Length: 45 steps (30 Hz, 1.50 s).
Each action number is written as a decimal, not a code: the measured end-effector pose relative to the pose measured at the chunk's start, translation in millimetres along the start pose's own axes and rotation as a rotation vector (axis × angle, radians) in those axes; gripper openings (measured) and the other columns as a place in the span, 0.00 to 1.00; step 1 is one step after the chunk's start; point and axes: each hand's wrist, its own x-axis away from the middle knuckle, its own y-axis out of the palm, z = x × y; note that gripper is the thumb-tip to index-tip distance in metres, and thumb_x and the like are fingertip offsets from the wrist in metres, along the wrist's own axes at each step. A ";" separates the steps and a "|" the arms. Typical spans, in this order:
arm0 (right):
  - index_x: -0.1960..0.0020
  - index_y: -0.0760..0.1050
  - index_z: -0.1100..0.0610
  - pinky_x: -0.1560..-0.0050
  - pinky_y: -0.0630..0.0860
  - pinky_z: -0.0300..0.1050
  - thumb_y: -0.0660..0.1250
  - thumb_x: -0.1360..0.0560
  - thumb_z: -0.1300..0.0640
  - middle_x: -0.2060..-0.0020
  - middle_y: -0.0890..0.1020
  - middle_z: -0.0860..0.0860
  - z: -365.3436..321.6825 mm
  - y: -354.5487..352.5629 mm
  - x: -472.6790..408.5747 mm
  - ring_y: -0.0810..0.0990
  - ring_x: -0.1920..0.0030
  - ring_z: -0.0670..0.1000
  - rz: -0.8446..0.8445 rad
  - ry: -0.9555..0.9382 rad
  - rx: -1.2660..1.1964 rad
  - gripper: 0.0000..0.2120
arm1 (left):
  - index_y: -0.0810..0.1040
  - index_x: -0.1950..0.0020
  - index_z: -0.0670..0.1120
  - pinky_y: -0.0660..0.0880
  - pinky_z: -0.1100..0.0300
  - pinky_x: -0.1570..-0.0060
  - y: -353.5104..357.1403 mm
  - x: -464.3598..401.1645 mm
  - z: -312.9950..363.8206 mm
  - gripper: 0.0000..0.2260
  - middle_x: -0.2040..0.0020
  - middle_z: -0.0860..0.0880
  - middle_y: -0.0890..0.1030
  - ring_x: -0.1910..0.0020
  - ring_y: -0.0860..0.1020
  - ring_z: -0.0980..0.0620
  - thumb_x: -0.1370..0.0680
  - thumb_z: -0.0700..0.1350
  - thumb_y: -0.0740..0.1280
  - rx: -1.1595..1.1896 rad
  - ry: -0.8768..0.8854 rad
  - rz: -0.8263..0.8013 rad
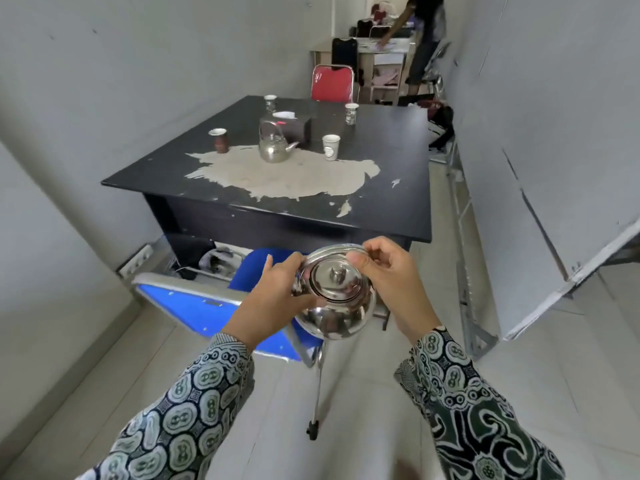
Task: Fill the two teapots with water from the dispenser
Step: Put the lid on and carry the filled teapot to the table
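I'm holding a steel teapot (334,299) at lower centre with both hands: left hand (277,296) gripping its side, right hand (391,271) pinching the folded handle. Second teapot (275,143) is sitting on the black bench (381,188) at upper centre.

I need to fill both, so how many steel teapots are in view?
2. One shiny steel teapot is held in the left hand and right hand; the other steel teapot stands on the black table.
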 end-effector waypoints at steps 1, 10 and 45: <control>0.57 0.75 0.62 0.53 0.77 0.51 0.71 0.30 0.55 0.58 0.80 0.63 4.7 -12.5 -14.5 0.76 0.61 0.51 0.001 0.002 0.003 0.10 | 0.65 0.55 0.49 0.53 0.44 0.30 11.3 -18.0 4.0 0.15 0.63 0.60 0.68 0.59 0.67 0.73 0.29 0.41 0.72 0.006 -0.002 0.007; 0.56 0.76 0.59 0.55 0.73 0.40 0.71 0.30 0.56 0.64 0.77 0.48 49.0 -147.0 -171.0 0.75 0.61 0.45 -0.059 0.020 0.038 0.08 | 0.69 0.58 0.56 0.64 0.45 0.33 116.5 -187.7 59.5 0.16 0.57 0.56 0.77 0.49 0.75 0.49 0.32 0.42 0.75 0.161 -0.064 0.068; 0.50 0.73 0.51 0.42 0.73 0.46 0.65 0.25 0.54 0.53 0.78 0.45 195.2 -309.5 -801.5 0.77 0.51 0.43 -0.927 -0.044 0.293 0.05 | 0.74 0.53 0.40 0.73 0.58 0.51 241.0 -755.8 73.8 0.09 0.64 0.48 0.77 0.59 0.76 0.52 0.20 0.42 0.56 0.706 -0.282 0.233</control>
